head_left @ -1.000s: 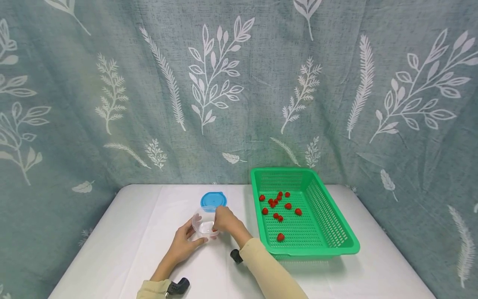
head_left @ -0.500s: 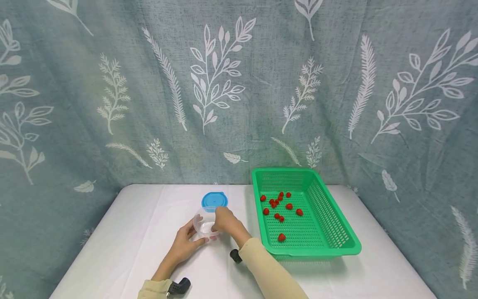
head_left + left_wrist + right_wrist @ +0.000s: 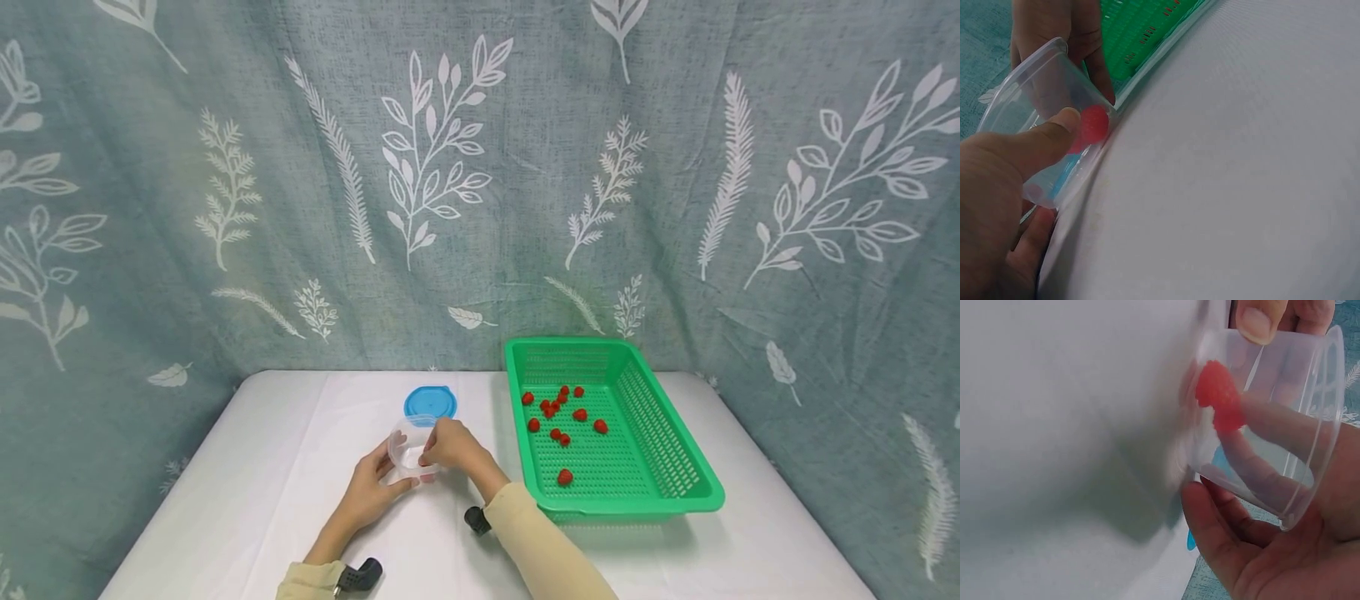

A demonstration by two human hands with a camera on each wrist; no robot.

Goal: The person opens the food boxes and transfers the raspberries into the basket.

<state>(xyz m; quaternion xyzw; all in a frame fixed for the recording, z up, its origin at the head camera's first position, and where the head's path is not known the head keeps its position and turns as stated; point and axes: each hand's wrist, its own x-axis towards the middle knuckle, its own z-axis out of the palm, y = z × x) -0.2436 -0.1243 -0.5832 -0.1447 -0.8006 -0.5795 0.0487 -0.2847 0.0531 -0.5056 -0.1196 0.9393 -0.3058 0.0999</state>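
A clear plastic tub (image 3: 405, 446) stands on the white table, its mouth facing up. My left hand (image 3: 370, 487) grips it from the left, thumb (image 3: 1054, 140) on the near wall and fingers round the far side. Inside, by the bottom, lie two raspberries, one raspberry (image 3: 1215, 381) resting against the wall. My right hand (image 3: 455, 446) reaches over the rim from the right. Two of its fingertips pinch the second raspberry (image 3: 1229, 419); its other fingers (image 3: 1210, 525) stay outside the tub. A blue lid (image 3: 430, 402) lies just behind the tub.
To the right, a green perforated basket (image 3: 675, 500) holds several loose raspberries (image 3: 565, 477) spread over its floor. Wrist cameras (image 3: 360, 575) jut from both cuffs. A leaf-patterned curtain (image 3: 450, 208) hangs behind the table's far edge.
My right hand has shifted slightly inside the tub, and red now shows more plainly through the near wall. The left hand, tub, lid and basket keep their places.
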